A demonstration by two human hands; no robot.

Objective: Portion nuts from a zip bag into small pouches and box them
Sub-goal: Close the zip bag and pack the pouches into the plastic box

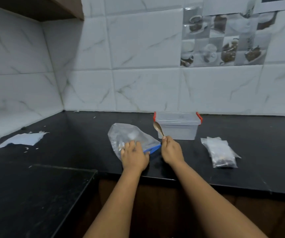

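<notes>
A clear zip bag with a blue zip strip lies on the black counter, its mouth toward the right. My left hand rests flat on the bag's near part, fingers spread. My right hand pinches the handle of a metal spoon, bowl raised up and to the left, just right of the zip strip. A clear plastic box with red latches stands behind the spoon, lid on. Small filled pouches lie in a pile to the right.
A torn white piece of paper or plastic and small scraps lie at the counter's left. A lower black surface sits at the near left. Tiled walls close the back and left sides.
</notes>
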